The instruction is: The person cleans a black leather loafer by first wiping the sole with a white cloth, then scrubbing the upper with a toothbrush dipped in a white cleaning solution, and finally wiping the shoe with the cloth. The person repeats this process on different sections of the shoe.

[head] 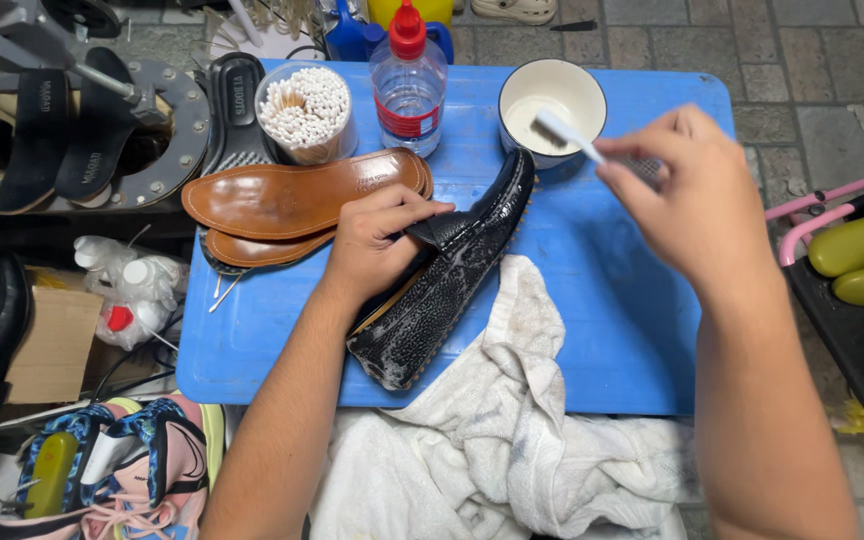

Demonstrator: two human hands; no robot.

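**Shoe scrub partway through, brush at the bowl**

Foam already covers much of the black loafer (pixel 447 275), which lies slantwise at the middle of the blue table (pixel 632 330), toe toward seven o'clock and heel toward one o'clock. I see wet, speckled suds along the vamp and toe, so I judge the front of the upper has been scrubbed. The heel end looks darker and glossier, and I judge it less worked, though I cannot be sure.

My left hand (pixel 372 245) has its grip closed on the loafer's opening, fingers tucked over the collar, pinning it down. My right hand (pixel 697 195), at two o'clock from the shoe, has its grip clamped on a small white brush (pixel 564 132), whose head sits over the rim of the white bowl (pixel 552 100) at twelve o'clock.

A white towel (pixel 512 440) is bunched at six o'clock, touching the toe. Brown insoles (pixel 302 195) lie at ten o'clock, with a tub of cotton swabs (pixel 305 110) and a red-capped clear bottle (pixel 409 85) behind them. Rinsing and wiping appear to remain, in my judgement.
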